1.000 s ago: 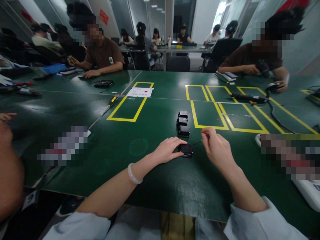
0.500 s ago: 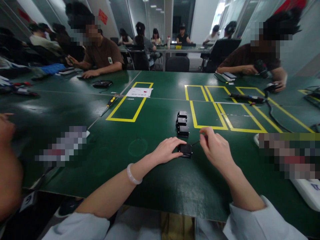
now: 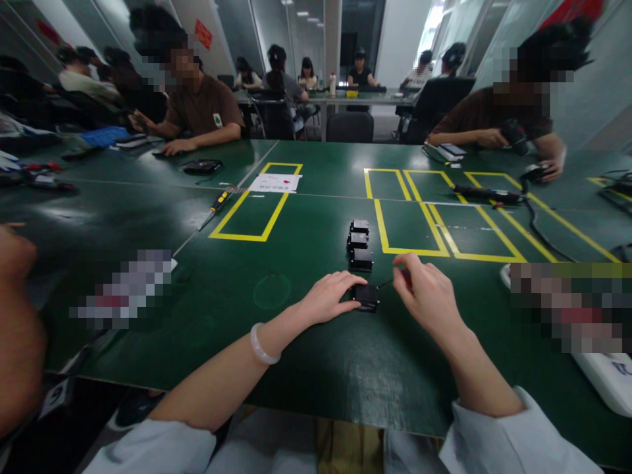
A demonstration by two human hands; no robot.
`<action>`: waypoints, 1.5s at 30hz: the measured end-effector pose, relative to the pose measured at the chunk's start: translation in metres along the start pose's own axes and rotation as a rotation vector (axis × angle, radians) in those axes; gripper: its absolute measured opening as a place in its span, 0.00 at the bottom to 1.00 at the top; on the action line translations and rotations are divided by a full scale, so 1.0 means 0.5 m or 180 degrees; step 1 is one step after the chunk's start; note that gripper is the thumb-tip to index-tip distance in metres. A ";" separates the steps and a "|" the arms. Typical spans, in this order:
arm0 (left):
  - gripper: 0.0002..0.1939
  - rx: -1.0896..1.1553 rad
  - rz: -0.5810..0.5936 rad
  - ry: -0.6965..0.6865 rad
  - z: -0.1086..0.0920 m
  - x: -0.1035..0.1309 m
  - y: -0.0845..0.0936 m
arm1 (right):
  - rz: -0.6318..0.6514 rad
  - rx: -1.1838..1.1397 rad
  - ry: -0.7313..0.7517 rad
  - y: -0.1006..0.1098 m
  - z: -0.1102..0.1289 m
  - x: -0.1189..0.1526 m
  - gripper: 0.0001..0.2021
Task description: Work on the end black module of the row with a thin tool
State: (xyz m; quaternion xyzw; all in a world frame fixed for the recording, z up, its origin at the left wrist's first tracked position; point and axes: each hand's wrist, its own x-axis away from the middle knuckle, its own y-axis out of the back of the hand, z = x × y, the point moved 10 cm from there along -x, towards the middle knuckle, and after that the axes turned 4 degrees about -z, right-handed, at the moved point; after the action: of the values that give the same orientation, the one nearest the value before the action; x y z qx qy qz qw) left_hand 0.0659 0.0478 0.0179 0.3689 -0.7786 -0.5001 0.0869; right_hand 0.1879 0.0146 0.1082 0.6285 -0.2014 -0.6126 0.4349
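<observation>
Low on the green table lies a small black block (image 3: 365, 298) with shiny screw-like heads at its sides. The thumb and fingers of my left hand (image 3: 332, 296) grip it from the left. My right hand (image 3: 423, 284) is closed in a pinch on a thin dark rod (image 3: 385, 284), whose other end meets the upper right side of the block. The grasped end of the rod is hidden by my fingers, and its exact kind is too small to tell. Just beyond stand three similar black blocks (image 3: 361, 259) in a row leading away from me.
Yellow tape frames (image 3: 415, 251) mark the table. A white paper (image 3: 275, 182) and a yellow-black screwdriver (image 3: 218, 201) lie left of centre. A black tool with a cord (image 3: 488, 194) rests at right. White-edged objects (image 3: 607, 388) flank me. Other people (image 3: 202, 105) sit around the table.
Almost nothing differs. My right hand and the rod have shifted very slightly, while my left hand stays on the block.
</observation>
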 end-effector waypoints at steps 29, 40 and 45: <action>0.17 -0.0019 0.0008 -0.0023 -0.002 -0.001 -0.001 | -0.0104 -0.0187 -0.0126 -0.003 -0.015 0.013 0.10; 0.18 -0.0025 -0.0007 -0.0022 -0.001 -0.002 -0.001 | -0.0168 -0.0249 -0.0080 -0.002 -0.012 0.012 0.10; 0.18 -0.0018 -0.0010 -0.0028 0.001 -0.003 -0.003 | -0.0222 -0.0168 0.0003 0.002 -0.005 0.011 0.09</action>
State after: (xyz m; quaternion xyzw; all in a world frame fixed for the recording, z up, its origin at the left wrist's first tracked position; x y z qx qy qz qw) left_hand 0.0673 0.0487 0.0166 0.3677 -0.7770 -0.5040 0.0838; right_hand 0.1916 0.0106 0.1054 0.6238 -0.1629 -0.6322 0.4298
